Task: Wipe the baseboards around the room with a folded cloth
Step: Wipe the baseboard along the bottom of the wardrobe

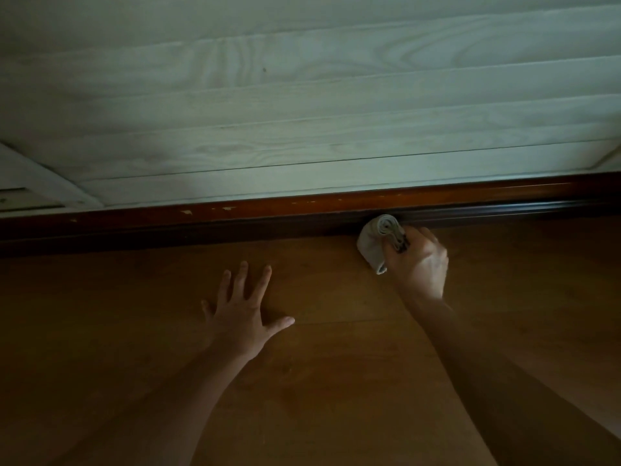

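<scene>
white wood-grain wall (pixel 302 95), brown wood floor (pixel 336 381)

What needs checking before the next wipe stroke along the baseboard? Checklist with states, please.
1. Right hand grips the cloth: ok.
2. Cloth is folded, with layers showing at its top end: ok.
3. Cloth touches the baseboard at its dark lower moulding: ok.
4. Left hand lies flat on the floor, fingers spread, apart from the baseboard: ok.
5. Nothing seen standing against the baseboard on either side of the cloth: ok.
6. Dust left on the baseboard: cannot tell, too dark. Only chips in the top edge's finish show.
</scene>
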`<state>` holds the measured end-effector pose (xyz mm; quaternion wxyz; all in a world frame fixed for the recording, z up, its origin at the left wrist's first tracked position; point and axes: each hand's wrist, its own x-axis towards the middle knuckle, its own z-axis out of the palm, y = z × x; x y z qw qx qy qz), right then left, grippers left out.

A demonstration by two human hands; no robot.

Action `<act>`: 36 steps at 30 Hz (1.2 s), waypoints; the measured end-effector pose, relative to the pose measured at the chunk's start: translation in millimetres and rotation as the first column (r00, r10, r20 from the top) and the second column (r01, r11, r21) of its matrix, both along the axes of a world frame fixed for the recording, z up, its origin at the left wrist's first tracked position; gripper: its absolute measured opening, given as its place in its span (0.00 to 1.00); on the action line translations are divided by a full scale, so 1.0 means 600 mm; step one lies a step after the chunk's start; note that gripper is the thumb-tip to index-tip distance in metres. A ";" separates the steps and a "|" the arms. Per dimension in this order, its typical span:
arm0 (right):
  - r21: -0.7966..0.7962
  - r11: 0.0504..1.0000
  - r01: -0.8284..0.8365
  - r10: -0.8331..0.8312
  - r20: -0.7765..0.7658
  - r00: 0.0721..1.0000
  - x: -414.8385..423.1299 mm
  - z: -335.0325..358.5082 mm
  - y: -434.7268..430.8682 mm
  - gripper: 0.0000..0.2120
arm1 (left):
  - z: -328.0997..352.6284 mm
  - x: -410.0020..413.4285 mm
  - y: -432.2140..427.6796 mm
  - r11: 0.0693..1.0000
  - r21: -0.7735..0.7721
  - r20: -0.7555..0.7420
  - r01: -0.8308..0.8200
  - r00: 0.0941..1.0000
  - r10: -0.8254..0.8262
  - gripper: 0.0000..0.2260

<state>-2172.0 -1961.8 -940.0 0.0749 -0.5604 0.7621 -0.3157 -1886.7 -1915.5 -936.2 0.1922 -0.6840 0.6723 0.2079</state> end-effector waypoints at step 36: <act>0.011 0.982 -0.191 0.190 0.055 0.980 0.123 -0.003 -0.017 0.08 | -0.004 0.001 0.003 1.000 -0.026 -0.036 0.001 0.999 -0.002 0.47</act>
